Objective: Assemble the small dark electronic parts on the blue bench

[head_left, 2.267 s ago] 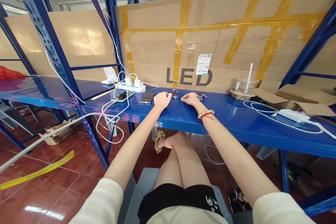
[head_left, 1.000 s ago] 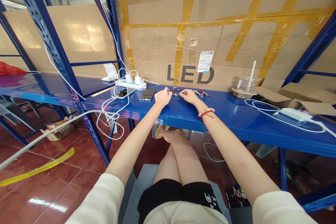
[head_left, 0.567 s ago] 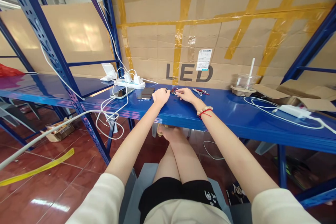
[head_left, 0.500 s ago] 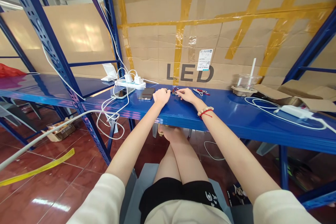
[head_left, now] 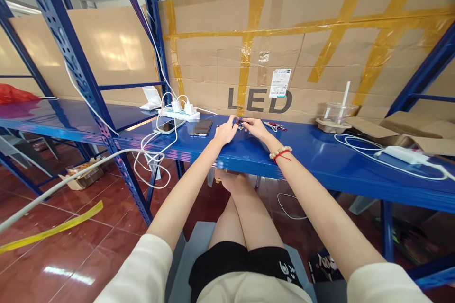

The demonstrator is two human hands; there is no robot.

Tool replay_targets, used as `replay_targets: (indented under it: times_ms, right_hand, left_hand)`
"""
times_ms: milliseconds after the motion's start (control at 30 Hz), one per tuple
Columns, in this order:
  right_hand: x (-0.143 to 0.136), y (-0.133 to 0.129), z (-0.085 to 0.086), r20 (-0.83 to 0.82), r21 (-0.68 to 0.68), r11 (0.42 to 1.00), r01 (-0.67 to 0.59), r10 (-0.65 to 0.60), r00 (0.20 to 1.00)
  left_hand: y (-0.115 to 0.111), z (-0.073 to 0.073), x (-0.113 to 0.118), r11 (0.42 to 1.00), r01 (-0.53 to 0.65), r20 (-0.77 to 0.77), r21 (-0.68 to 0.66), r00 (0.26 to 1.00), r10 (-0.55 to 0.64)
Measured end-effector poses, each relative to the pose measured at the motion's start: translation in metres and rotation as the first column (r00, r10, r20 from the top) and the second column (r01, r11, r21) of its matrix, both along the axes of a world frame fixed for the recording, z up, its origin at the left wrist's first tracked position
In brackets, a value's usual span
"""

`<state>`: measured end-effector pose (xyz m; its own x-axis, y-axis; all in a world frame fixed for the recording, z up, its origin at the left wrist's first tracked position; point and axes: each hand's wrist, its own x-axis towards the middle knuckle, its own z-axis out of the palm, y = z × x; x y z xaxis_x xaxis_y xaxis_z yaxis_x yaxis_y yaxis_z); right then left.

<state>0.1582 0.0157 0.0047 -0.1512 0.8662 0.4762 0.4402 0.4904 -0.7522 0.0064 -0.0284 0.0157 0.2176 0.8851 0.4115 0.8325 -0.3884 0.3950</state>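
**Two hands at a small metal piece on a blue steel shelf**

Both hands meet at the far edge of the glossy blue steel shelf (head_left: 320, 151). The left hand (head_left: 226, 132) and the right hand (head_left: 255, 128) each bring their fingertips to a small, dark metal piece (head_left: 241, 125), which sits just above the shelf surface between them. The thing is too small to tell its shape, and whether the fingers pinch it or only touch it cannot be told; the fingers of both hands are drawn together toward it, not spread. The right wrist bears one bracelet of pale round beads with a red cord (head_left: 280, 153).

Just right of the right hand lie small red-handled metal tools (head_left: 275, 127), their number unclear. Left of the left hand lie two flat smartphones: one dark, screen up (head_left: 201, 127), and one with a light rim (head_left: 168, 126), the latter joined to a white cable. Behind them stands one white plastic power strip (head_left: 179, 114) with two white plugs.

Farther right stand one clear plastic cup with a white straw (head_left: 336, 112), set in a brown pulp tray, and one white oblong adapter (head_left: 400, 154) with coiled white cable. One corrugated cardboard sheet (head_left: 320, 57), crossed by yellow tape and printed "LED", backs the shelf.
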Motion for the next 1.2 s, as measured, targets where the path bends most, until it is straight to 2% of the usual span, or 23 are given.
replay_targets:
  times_ms: [100,267,400,533,633,800,1000,1200]
  right_hand:
    - [0.002,0.001,-0.002,0.053,-0.017,1.000,0.018,-0.017,0.998]
    - [0.003,0.000,-0.002,0.133,0.015,0.999,-0.033,0.030,0.991]
    - [0.001,-0.006,0.002,0.067,0.036,0.997,-0.072,0.069,0.995]
    - [-0.002,-0.013,0.006,-0.005,-0.071,0.984,-0.165,0.165,0.986]
    - [-0.003,-0.015,0.008,-0.035,-0.098,0.975,-0.200,0.197,0.980]
    - [-0.004,-0.016,0.010,-0.093,-0.107,0.971,-0.215,0.205,0.974]
    - [-0.005,-0.021,0.012,-0.098,-0.140,0.967,-0.212,0.200,0.975]
    - [-0.007,-0.024,0.015,-0.155,-0.158,0.969,-0.192,0.167,0.974]
  left_hand:
    - [0.001,0.000,0.000,1.000,0.025,-0.032,-0.017,0.999,-0.025]
    - [0.003,-0.002,0.002,0.999,0.017,-0.061,-0.036,0.998,-0.019]
    - [0.004,-0.001,0.002,0.997,-0.048,0.021,-0.057,0.999,0.050]
    - [0.003,0.000,0.000,1.000,-0.019,0.069,-0.022,0.997,0.021]
    - [0.004,-0.001,-0.001,1.000,-0.009,0.085,0.006,0.996,0.008]
    - [0.006,-0.002,-0.001,0.998,-0.059,0.108,0.015,0.992,0.057]
    - [0.005,-0.001,-0.001,1.000,-0.023,0.089,0.020,0.996,0.021]
    - [0.004,0.000,-0.001,0.999,-0.043,0.081,0.022,0.996,0.041]
